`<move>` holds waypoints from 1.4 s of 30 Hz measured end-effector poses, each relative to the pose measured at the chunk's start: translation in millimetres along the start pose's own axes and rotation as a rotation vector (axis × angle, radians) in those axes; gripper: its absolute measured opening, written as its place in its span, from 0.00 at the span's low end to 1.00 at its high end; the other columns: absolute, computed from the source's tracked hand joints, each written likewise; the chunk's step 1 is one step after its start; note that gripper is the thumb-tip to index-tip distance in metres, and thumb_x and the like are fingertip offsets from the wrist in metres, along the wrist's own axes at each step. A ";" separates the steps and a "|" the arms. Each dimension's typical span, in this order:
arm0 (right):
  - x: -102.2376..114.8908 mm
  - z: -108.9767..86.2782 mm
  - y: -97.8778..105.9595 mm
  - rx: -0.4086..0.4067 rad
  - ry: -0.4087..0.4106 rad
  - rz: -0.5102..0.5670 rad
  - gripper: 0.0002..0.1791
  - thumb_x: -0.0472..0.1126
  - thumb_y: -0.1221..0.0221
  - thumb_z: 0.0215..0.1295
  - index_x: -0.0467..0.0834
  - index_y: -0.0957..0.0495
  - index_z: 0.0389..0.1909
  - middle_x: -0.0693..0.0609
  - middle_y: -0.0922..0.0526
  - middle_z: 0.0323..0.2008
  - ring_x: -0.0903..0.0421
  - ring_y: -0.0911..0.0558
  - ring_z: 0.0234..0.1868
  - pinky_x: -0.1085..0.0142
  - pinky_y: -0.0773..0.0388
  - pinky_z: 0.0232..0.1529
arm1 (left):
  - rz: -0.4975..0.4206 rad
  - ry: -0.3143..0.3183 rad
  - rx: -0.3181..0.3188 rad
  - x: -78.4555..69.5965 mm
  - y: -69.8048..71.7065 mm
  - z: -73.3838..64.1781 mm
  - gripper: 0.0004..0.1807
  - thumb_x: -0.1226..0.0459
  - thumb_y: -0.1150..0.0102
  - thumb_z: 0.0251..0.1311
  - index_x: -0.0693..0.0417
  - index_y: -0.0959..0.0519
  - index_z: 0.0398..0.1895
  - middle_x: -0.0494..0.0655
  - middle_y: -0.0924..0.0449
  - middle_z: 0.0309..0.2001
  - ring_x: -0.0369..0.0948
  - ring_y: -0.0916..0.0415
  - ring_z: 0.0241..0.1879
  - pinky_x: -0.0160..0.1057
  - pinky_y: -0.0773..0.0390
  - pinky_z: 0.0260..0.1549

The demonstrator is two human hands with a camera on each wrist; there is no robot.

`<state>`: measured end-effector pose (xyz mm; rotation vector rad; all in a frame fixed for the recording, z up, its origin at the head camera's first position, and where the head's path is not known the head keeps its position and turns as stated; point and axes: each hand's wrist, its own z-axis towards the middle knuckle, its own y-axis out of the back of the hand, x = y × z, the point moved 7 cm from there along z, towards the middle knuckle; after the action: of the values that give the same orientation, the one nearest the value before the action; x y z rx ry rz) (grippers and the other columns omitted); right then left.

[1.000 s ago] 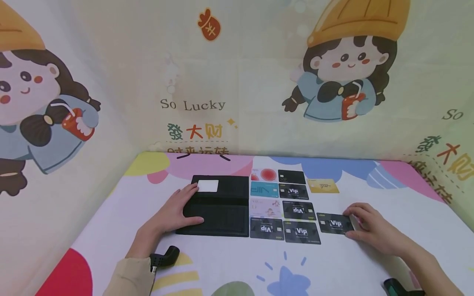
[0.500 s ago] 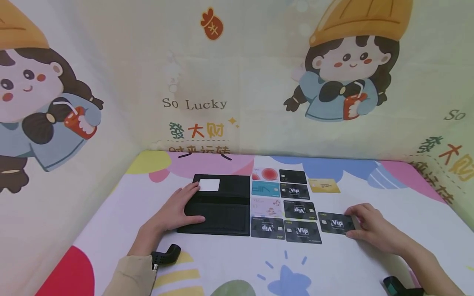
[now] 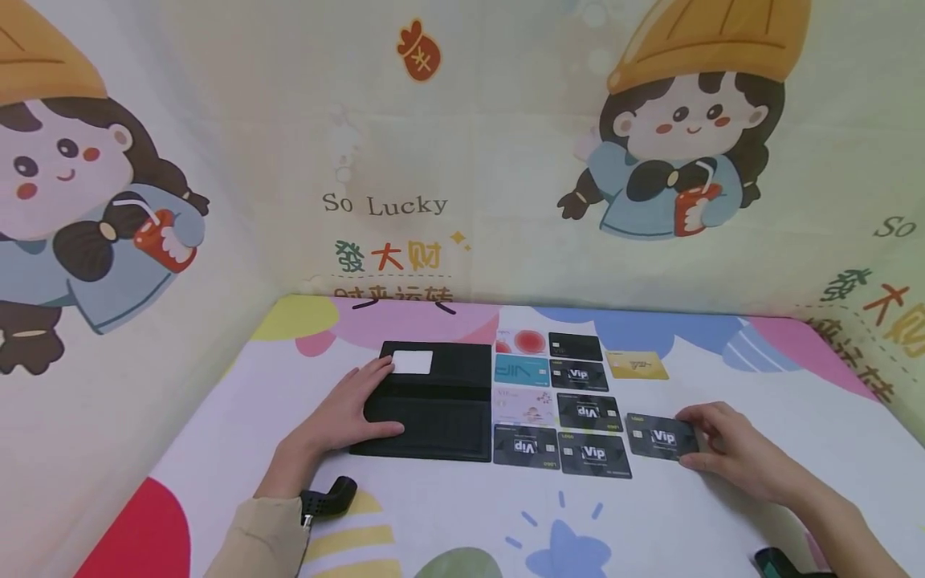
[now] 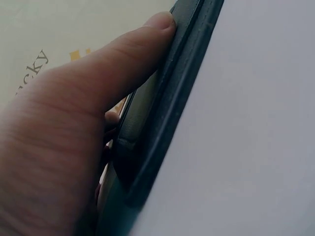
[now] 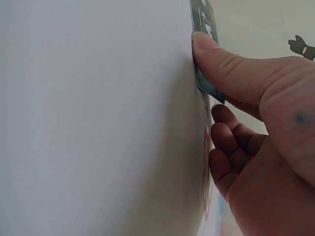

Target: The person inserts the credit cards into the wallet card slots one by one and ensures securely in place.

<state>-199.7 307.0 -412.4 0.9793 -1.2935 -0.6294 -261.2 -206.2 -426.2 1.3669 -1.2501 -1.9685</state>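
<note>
A black wallet point(image 3: 426, 429) lies unfolded on the table in the head view, a white card point(image 3: 413, 362) showing in its upper half. My left hand point(image 3: 336, 413) rests on the wallet's left side, thumb and fingers spread. The left wrist view shows that thumb point(image 4: 133, 54) lying on the wallet's edge point(image 4: 167, 113). At the right, my right hand point(image 3: 740, 449) pinches the right end of a black VIP card point(image 3: 654, 437) between thumb and forefinger. This card lies at or near the table surface. In the right wrist view the thumb point(image 5: 216, 54) covers part of the card point(image 5: 211, 91).
Two columns of cards stand right of the wallet: a teal card point(image 3: 522, 371), a pink card point(image 3: 523, 406) and several black VIP cards point(image 3: 596, 455) among them. A gold card point(image 3: 637, 365) lies farther back. Behind the patterned table point(image 3: 433, 514) rises a printed cloth backdrop point(image 3: 506, 160).
</note>
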 end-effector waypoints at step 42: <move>45.3 2.2 20.3 -0.249 0.183 0.067 0.31 0.38 0.22 0.50 0.38 0.23 0.55 0.52 0.19 0.41 0.61 0.26 0.38 0.68 0.28 0.33 | 0.011 0.019 0.025 5.0 -4.0 3.9 0.58 0.37 0.30 0.49 0.57 0.41 0.78 0.52 0.48 0.79 0.53 0.51 0.76 0.58 0.55 0.74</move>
<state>-195.4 277.9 -372.4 0.7670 -1.0541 -0.6177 -266.2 -206.3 -431.7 1.3840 -1.2749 -1.9342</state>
